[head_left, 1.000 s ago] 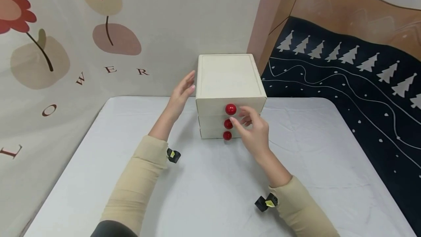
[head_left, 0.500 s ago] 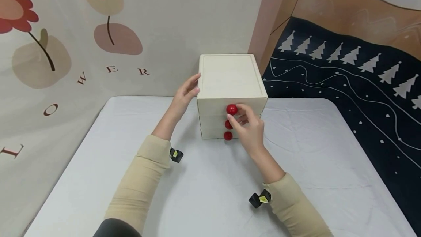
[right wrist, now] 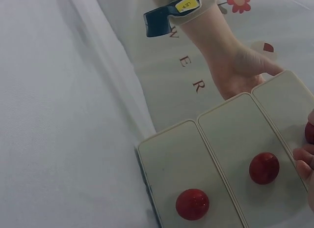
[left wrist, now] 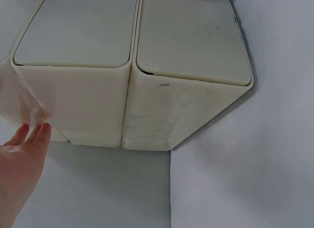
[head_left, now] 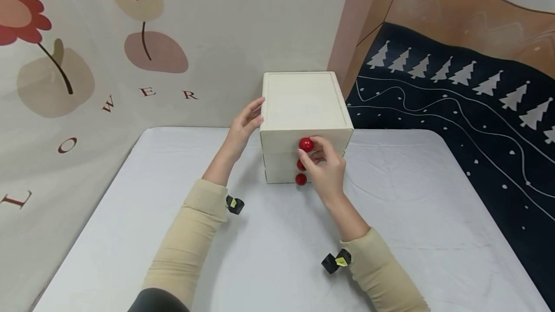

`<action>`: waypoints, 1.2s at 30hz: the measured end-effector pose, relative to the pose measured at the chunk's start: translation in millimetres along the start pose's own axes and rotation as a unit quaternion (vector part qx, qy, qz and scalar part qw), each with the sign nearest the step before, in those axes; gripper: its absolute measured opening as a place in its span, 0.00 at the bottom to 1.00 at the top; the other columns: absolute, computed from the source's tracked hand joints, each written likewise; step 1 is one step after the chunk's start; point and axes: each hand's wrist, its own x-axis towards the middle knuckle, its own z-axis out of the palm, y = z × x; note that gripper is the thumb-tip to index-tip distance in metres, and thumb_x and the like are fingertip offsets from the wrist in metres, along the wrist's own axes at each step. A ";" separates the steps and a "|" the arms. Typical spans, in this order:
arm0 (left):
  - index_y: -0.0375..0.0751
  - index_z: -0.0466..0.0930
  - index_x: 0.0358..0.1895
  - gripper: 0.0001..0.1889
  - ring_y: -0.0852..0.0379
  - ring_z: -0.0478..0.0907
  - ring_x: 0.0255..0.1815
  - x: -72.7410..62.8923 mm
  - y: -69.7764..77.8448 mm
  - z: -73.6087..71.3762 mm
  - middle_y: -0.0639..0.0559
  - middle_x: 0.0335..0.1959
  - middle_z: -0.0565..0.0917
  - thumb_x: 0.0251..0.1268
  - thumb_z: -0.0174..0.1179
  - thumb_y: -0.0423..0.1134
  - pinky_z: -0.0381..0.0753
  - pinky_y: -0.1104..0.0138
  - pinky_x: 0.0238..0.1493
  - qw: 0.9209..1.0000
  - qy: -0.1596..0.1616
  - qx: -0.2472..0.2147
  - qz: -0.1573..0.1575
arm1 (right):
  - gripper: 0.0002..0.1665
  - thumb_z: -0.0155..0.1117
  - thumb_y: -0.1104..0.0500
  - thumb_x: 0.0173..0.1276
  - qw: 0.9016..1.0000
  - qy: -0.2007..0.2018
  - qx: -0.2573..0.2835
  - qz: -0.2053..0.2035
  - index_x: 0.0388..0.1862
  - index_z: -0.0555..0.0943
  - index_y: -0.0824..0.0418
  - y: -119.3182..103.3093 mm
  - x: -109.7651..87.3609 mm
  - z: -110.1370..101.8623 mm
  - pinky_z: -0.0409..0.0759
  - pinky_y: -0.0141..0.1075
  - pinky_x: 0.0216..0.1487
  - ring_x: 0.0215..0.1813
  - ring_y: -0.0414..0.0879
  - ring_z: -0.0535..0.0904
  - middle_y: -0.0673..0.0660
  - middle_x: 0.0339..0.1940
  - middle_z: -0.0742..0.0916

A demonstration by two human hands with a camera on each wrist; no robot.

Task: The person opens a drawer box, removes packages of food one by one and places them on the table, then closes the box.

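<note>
A cream cabinet of three stacked drawers point(head_left: 305, 100) stands on the table, its drawer fronts flush. Each front carries a round red knob; the bottom knob point(head_left: 301, 179) shows fully and the middle knob point(right wrist: 264, 168) is plain in the right wrist view. My right hand point(head_left: 328, 170) pinches the top knob point(head_left: 306, 145) between thumb and fingers, partly covering the middle one in the head view. With fingers extended, my left hand point(head_left: 242, 129) rests against the cabinet's left side; its fingertips point(left wrist: 45, 130) touch near the upper drawers in the left wrist view.
A white cloth point(head_left: 269, 254) covers the table. Behind the cabinet hangs a pale wall cloth point(head_left: 225, 28) with flowers and letters. To the right is a dark cloth point(head_left: 433, 95) with printed trees. Black camera mounts point(head_left: 336, 260) sit at both wrists.
My right hand has moved left onto the top knob and taken hold of it. My left hand has moved right, from beside the cabinet to touching its side. The cabinet stays in place.
</note>
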 end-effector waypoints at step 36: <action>0.47 0.59 0.74 0.32 0.53 0.59 0.71 8.5 -24.0 -3.1 0.49 0.73 0.60 0.66 0.51 0.46 0.58 0.52 0.68 1.000 0.008 -0.015 0.002 | 0.21 0.76 0.69 0.50 0.999 -0.003 -0.004 -0.036 0.44 0.80 0.67 -14.6 -16.3 -15.1 0.79 0.33 0.25 0.23 0.44 0.78 0.57 0.30 0.85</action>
